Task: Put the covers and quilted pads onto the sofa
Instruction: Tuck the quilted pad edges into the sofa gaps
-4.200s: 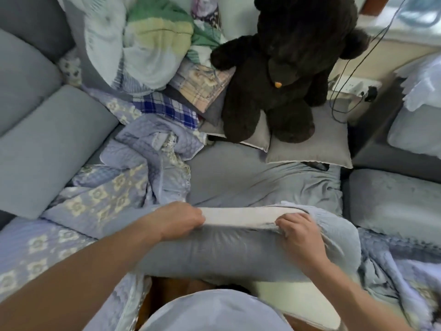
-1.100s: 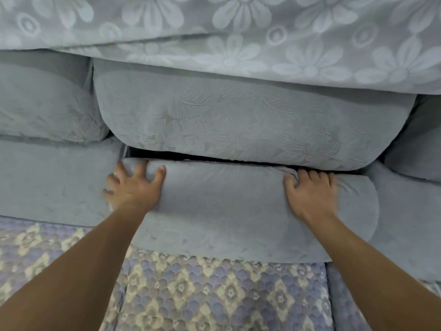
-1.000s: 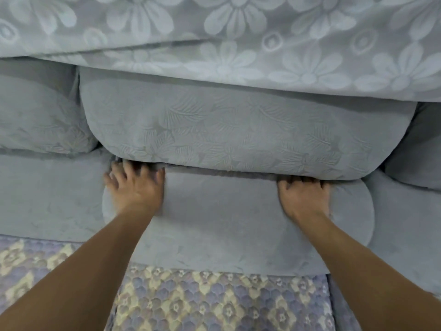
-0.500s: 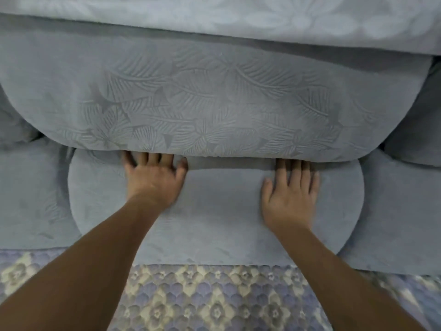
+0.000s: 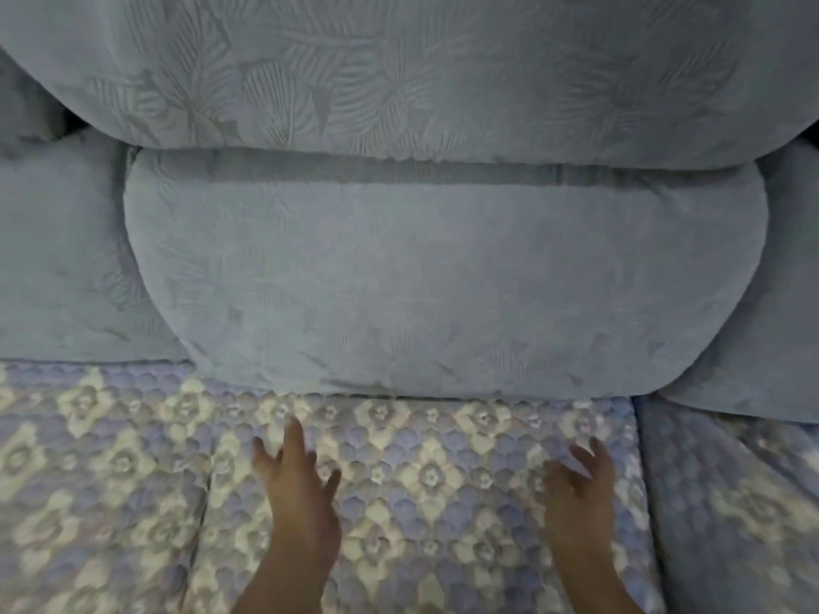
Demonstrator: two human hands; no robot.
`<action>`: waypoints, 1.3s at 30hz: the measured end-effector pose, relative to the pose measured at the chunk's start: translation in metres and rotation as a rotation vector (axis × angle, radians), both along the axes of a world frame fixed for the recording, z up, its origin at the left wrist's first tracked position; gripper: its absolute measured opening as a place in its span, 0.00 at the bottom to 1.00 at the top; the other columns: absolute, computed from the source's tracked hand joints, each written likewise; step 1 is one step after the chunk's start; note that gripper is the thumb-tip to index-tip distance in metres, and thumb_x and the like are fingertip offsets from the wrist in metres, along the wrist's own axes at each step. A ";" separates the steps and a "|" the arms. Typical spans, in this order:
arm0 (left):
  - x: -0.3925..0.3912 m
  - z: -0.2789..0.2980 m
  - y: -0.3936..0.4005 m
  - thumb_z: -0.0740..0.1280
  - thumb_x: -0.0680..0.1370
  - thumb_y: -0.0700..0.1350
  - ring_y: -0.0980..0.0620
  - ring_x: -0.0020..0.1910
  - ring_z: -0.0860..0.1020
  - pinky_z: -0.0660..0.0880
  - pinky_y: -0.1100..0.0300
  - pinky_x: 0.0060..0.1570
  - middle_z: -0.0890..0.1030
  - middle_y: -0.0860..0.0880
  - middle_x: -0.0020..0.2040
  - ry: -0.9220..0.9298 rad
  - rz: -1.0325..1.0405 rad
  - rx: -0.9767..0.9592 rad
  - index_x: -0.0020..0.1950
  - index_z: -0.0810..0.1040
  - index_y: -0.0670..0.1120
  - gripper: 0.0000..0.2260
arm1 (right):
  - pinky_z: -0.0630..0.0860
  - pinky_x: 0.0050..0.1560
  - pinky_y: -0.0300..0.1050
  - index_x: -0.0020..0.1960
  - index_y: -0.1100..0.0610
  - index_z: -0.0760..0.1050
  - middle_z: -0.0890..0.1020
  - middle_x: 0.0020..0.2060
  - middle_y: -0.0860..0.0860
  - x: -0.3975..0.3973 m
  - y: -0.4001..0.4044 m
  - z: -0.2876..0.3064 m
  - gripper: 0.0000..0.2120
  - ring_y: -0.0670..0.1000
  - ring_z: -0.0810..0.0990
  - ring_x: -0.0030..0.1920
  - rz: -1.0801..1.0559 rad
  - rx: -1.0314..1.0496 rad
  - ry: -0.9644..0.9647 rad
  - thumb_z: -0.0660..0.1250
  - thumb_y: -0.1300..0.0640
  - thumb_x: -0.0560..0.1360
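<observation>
Left hand (image 5: 298, 480) and right hand (image 5: 580, 483), fingers spread and holding nothing, lie over the lilac floral quilted pad (image 5: 421, 502). At 12 o'clock, a grey-blue leaf-embossed lower cushion (image 5: 443, 277) sits beneath a larger matching back cushion (image 5: 399, 73).

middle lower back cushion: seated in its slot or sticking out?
Seated. The lower cushion sits tucked under the upper cushion, its bottom edge on the quilted pad. Both hands are off it.
</observation>
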State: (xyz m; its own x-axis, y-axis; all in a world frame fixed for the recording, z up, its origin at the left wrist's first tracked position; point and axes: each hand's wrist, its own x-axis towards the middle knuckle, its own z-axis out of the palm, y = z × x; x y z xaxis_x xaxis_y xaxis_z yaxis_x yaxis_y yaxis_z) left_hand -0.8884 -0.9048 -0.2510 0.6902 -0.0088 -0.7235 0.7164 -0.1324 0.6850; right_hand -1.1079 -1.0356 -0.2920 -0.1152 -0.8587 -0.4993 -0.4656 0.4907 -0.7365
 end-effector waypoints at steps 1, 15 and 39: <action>0.023 -0.012 -0.010 0.64 0.80 0.63 0.43 0.74 0.68 0.72 0.38 0.67 0.63 0.50 0.79 0.042 0.029 -0.169 0.81 0.55 0.60 0.32 | 0.77 0.51 0.52 0.76 0.51 0.62 0.75 0.63 0.49 0.012 -0.027 -0.008 0.28 0.52 0.76 0.50 -0.061 0.051 -0.149 0.63 0.67 0.80; 0.109 -0.060 -0.033 0.60 0.78 0.70 0.46 0.77 0.64 0.72 0.41 0.68 0.60 0.54 0.80 -0.025 -0.273 -0.296 0.81 0.51 0.61 0.36 | 0.76 0.62 0.63 0.72 0.57 0.67 0.73 0.64 0.55 0.079 -0.106 -0.023 0.26 0.62 0.74 0.62 -0.193 0.351 -0.510 0.55 0.73 0.77; -0.220 -0.084 0.251 0.70 0.70 0.50 0.32 0.62 0.71 0.79 0.42 0.35 0.69 0.39 0.68 -0.680 -2.223 0.793 0.68 0.75 0.62 0.26 | 0.69 0.68 0.62 0.71 0.58 0.68 0.69 0.70 0.58 -0.276 0.273 -0.042 0.23 0.64 0.65 0.72 0.401 0.134 0.711 0.63 0.61 0.76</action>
